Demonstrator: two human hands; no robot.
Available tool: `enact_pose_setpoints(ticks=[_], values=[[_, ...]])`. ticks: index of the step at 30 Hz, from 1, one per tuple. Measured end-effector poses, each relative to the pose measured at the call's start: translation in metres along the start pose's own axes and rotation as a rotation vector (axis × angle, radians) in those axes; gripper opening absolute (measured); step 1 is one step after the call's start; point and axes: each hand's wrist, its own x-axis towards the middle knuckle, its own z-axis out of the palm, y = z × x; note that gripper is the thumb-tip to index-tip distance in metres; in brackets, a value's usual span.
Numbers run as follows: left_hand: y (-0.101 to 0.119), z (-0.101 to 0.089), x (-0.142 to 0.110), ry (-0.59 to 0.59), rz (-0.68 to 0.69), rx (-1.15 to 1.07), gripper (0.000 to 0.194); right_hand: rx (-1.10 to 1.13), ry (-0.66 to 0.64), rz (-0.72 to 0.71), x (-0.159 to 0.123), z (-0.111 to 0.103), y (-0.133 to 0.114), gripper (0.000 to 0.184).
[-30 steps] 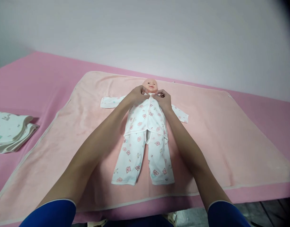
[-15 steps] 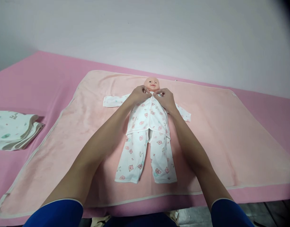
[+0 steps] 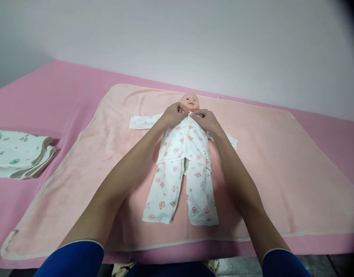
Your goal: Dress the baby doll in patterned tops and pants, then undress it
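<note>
A baby doll (image 3: pixel 190 101) lies on its back on a peach blanket, its head toward the wall. It wears a white printed baby shirt (image 3: pixel 182 140) and matching split-crotch pants (image 3: pixel 162 192), with the sleeves spread out to both sides. At the collar, my left hand (image 3: pixel 174 113) pinches the shirt's edge just below the doll's chin. My right hand (image 3: pixel 206 119) pinches the other side of the neckline, its fingertips close to the left ones. Whatever fastener may lie between the fingers is too small to make out.
The peach blanket (image 3: pixel 260 165) with pale edging covers much of a pink-covered table (image 3: pixel 72 88). A folded printed cloth (image 3: pixel 23 152) lies at the left. Behind the table rises a pale wall (image 3: pixel 177 42). The table's front edge runs close to my body.
Both hands stay at the doll's collar with hardly any shift in their grip. The whole view has moved slightly, so everything sits a little farther right.
</note>
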Motion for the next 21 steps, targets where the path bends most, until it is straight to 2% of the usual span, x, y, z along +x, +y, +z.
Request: enact_pose_setpoints(ticks=[4, 6, 8, 10, 12, 13, 15, 18, 21], values=[[-0.001, 0.001, -0.002, 0.006, 0.046, 0.039, 0.021, 0.127, 0.019, 0.035, -0.006, 0.005, -0.002, 0.035], [-0.005, -0.011, -0.006, 0.037, 0.083, 0.095, 0.025, 0.150, 0.065, 0.014, -0.013, -0.002, 0.002, 0.035], [-0.014, -0.039, -0.012, 0.122, 0.110, 0.242, 0.029, 0.052, 0.165, -0.048, -0.027, -0.021, 0.015, 0.036], [-0.030, -0.079, -0.021, 0.229, 0.065, 0.470, 0.031, -0.148, 0.239, -0.075, -0.044, -0.052, 0.037, 0.038], [-0.048, -0.122, -0.033, 0.246, -0.116, 0.636, 0.036, -0.343, 0.224, 0.039, -0.064, -0.088, 0.063, 0.039], [-0.056, -0.139, -0.039, 0.226, -0.224, 0.672, 0.040, -0.428, 0.188, 0.170, -0.072, -0.106, 0.076, 0.038], [-0.065, -0.163, -0.050, 0.150, -0.339, 0.711, 0.041, -0.470, 0.118, 0.297, -0.085, -0.134, 0.097, 0.037], [-0.058, -0.171, -0.058, 0.008, -0.370, 0.771, 0.038, -0.448, -0.009, 0.342, -0.087, -0.154, 0.113, 0.041], [-0.037, -0.167, -0.064, -0.014, -0.365, 0.721, 0.037, -0.415, -0.047, 0.342, -0.079, -0.161, 0.116, 0.046]])
